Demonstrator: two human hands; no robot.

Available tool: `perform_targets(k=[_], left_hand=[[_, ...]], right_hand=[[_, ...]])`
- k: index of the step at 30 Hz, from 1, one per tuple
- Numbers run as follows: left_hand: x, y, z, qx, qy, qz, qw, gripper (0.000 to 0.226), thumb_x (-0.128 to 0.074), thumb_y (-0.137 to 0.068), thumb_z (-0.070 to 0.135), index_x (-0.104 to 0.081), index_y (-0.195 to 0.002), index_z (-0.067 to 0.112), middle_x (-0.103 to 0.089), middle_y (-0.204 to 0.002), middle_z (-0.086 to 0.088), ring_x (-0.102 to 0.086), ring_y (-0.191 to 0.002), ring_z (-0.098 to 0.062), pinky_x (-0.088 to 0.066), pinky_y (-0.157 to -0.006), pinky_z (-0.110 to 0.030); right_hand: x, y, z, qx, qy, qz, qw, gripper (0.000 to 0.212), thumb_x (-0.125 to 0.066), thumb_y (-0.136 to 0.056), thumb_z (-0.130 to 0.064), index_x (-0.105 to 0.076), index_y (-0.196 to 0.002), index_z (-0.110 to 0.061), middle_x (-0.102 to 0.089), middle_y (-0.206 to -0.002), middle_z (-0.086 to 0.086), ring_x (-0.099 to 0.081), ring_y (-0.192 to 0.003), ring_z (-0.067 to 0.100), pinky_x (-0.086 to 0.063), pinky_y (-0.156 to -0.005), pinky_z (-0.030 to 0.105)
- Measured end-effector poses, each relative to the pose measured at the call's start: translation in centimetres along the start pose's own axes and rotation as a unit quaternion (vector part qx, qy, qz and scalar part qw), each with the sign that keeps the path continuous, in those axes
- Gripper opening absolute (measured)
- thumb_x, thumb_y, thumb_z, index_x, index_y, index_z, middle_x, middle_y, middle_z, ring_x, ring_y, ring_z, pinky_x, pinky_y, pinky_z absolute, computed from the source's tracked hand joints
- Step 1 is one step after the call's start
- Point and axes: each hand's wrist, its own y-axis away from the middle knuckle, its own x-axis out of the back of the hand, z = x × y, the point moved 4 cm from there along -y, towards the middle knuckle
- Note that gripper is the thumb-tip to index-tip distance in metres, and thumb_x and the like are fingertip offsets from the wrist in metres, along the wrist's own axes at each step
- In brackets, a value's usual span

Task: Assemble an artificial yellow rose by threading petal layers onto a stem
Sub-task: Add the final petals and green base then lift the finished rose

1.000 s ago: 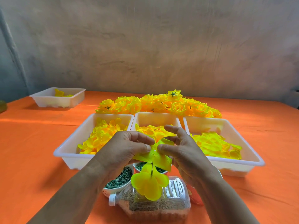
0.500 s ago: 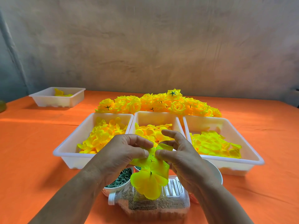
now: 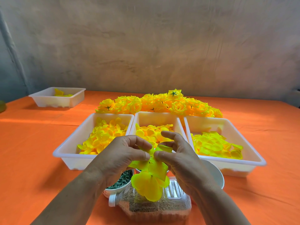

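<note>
Yellow rose, part-assembled (image 3: 150, 179), shown at front centre, raised above the table (image 3: 32, 151) between the two hands.

Setting: an orange-covered table carries three white trays of loose yellow petals side by side, the left tray (image 3: 65, 153), the middle tray (image 3: 155, 113) and the right tray (image 3: 230, 166). A heap of finished roses (image 3: 162, 103) lies behind them and a fourth tray (image 3: 56, 101) stands far off to the left. Nearest the person, a clear bottle (image 3: 155, 207) holding brown grains lies on its side. Behind it a bowl of green pieces (image 3: 113, 191) stands on the left and a white bowl (image 3: 215, 174) on the right.

Hands: the left hand (image 3: 120, 158) and the right hand (image 3: 181, 158) meet at the middle, thumb tips almost touching. Each pinches the upper petal layer (image 3: 158, 168) between thumb and forefinger, and neither is nearer to it than the other.

Key relation: the thin dark stem (image 3: 152, 176) runs roughly upright from the bottle, leaning a little away from the person. The lower petal layer (image 3: 146, 185) sits on it just below the upper one, which the stem tip appears to have pierced. The move ahead probably calls for an even push by both thumbs down this axis. Whether the two layers touch cannot be told.
</note>
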Motion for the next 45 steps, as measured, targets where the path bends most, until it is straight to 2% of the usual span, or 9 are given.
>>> perform_targets(k=[4,12,16,21,25,28,34,38,45], left_hand=[[-0.02,-0.04,-0.22,-0.001,0.002,-0.002,1.0,0.029,-0.072,-0.078,-0.005,-0.078,-0.077,0.024,-0.062,-0.06,0.008,-0.064,-0.056,-0.011,-0.049,-0.049,-0.022],[-0.01,-0.17,-0.25,-0.016,0.009,-0.006,1.0,0.03,-0.072,-0.078,-0.003,-0.078,-0.08,0.026,-0.061,-0.06,0.009,-0.064,-0.058,-0.01,-0.049,-0.054,-0.024],[-0.08,-0.31,-0.23,-0.023,0.008,-0.011,1.0,0.031,-0.073,-0.078,-0.003,-0.078,-0.081,0.027,-0.061,-0.06,0.009,-0.064,-0.059,-0.011,-0.049,-0.057,-0.024],[-0.19,-0.36,-0.37,-0.018,0.014,-0.013,1.0,0.026,-0.08,-0.066,0.004,-0.078,-0.081,0.025,-0.062,-0.062,0.006,-0.066,-0.062,-0.014,-0.052,-0.058,-0.03],[-0.19,-0.4,-0.41,-0.016,0.015,-0.015,1.0,0.026,-0.081,-0.065,0.003,-0.079,-0.081,0.024,-0.063,-0.063,0.003,-0.066,-0.061,-0.015,-0.052,-0.056,-0.028],[-0.16,-0.35,-0.3,-0.017,0.017,-0.018,1.0,0.027,-0.077,-0.057,0.013,-0.079,-0.081,0.025,-0.063,-0.063,0.004,-0.066,-0.061,-0.013,-0.052,-0.055,-0.026],[-0.14,-0.34,-0.22,-0.025,0.007,-0.021,0.999,0.028,-0.076,-0.057,0.014,-0.078,-0.082,0.026,-0.062,-0.062,0.005,-0.065,-0.06,-0.012,-0.051,-0.055,-0.026],[-0.21,-0.37,-0.31,-0.024,0.008,-0.021,0.999,0.028,-0.075,-0.056,0.015,-0.078,-0.082,0.027,-0.061,-0.06,0.007,-0.065,-0.059,-0.01,-0.05,-0.054,-0.024],[-0.18,-0.43,-0.6,-0.013,0.008,-0.016,1.0,0.03,-0.076,-0.055,0.015,-0.078,-0.082,0.026,-0.062,-0.062,0.004,-0.064,-0.061,-0.014,-0.05,-0.06,-0.03]], right_hand=[[0.13,0.08,0.3,0.0,0.004,0.003,1.0,0.058,-0.074,-0.077,0.001,-0.057,-0.118,-0.035,-0.058,-0.113,0.007,-0.064,-0.1,0.027,-0.055,-0.071,0.033],[0.11,0.06,0.2,0.011,0.002,0.013,1.0,0.06,-0.079,-0.067,-0.008,-0.058,-0.116,-0.037,-0.059,-0.112,0.006,-0.065,-0.098,0.026,-0.055,-0.069,0.03],[0.26,0.04,0.41,0.014,0.002,0.013,1.0,0.058,-0.075,-0.077,0.001,-0.058,-0.117,-0.037,-0.059,-0.112,0.006,-0.064,-0.1,0.027,-0.058,-0.072,0.034],[0.28,0.07,0.63,0.011,-0.003,0.013,1.0,0.058,-0.074,-0.076,0.003,-0.058,-0.117,-0.035,-0.059,-0.111,0.008,-0.065,-0.098,0.027,-0.056,-0.071,0.032],[0.32,0.07,0.65,0.009,-0.008,0.013,1.0,0.058,-0.075,-0.075,0.003,-0.058,-0.116,-0.035,-0.059,-0.111,0.008,-0.065,-0.099,0.028,-0.056,-0.071,0.031],[0.34,0.11,0.57,0.01,-0.012,0.013,1.0,0.058,-0.075,-0.075,0.003,-0.059,-0.116,-0.035,-0.059,-0.11,0.008,-0.065,-0.097,0.028,-0.058,-0.071,0.033],[0.36,0.15,0.48,0.01,-0.018,0.012,1.0,0.059,-0.075,-0.076,0.004,-0.059,-0.116,-0.035,-0.059,-0.11,0.008,-0.066,-0.096,0.028,-0.057,-0.074,0.037],[0.37,0.23,0.47,0.01,-0.016,0.008,1.0,0.059,-0.074,-0.076,0.004,-0.058,-0.117,-0.035,-0.059,-0.111,0.008,-0.065,-0.097,0.027,-0.058,-0.071,0.032],[0.34,0.24,0.58,0.002,-0.018,0.011,1.0,0.059,-0.075,-0.075,0.005,-0.058,-0.117,-0.034,-0.059,-0.112,0.009,-0.063,-0.103,0.03,-0.058,-0.075,0.035]])
